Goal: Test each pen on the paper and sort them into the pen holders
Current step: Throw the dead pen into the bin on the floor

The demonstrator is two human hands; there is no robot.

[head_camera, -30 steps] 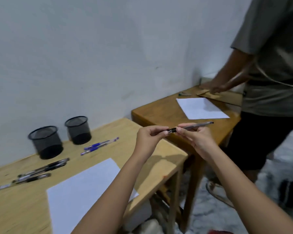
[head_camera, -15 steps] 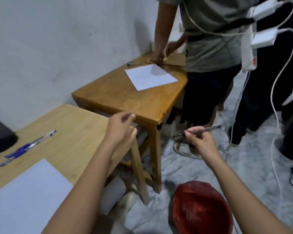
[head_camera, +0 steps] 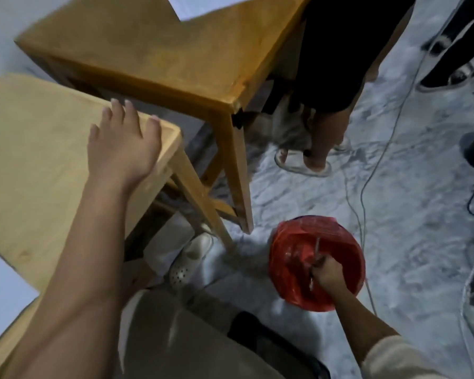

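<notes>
a: where is the pen [head_camera: 315, 257] right now?

b: in the right hand [head_camera: 327, 274], low over the red-lined bin [head_camera: 340, 236] on the floor, well off the pale table [head_camera: 39, 149]. the fingers are curled shut around the barrel, roughly at its middle. 1 end pokes up past the knuckles and the other shows below the fist, so the pen stands nearly upright.

a: and the left hand [head_camera: 121, 149]?

b: flat and spread on the pale table near its right corner, holding nothing. it looks like it is bracing the lean.

a: how would you expect that pen to handle?

b: my guess is light, stiff and thin, with a smooth plastic barrel that could slip if pinched loosely. a fist around the middle is secure, but for writing i would take it nearer the tip. the picture is blurred, so i cannot tell which end is the tip.

a: any paper or holders in view?

b: a white corner at the left edge of the pale table may be the paper; no holders show.
</notes>
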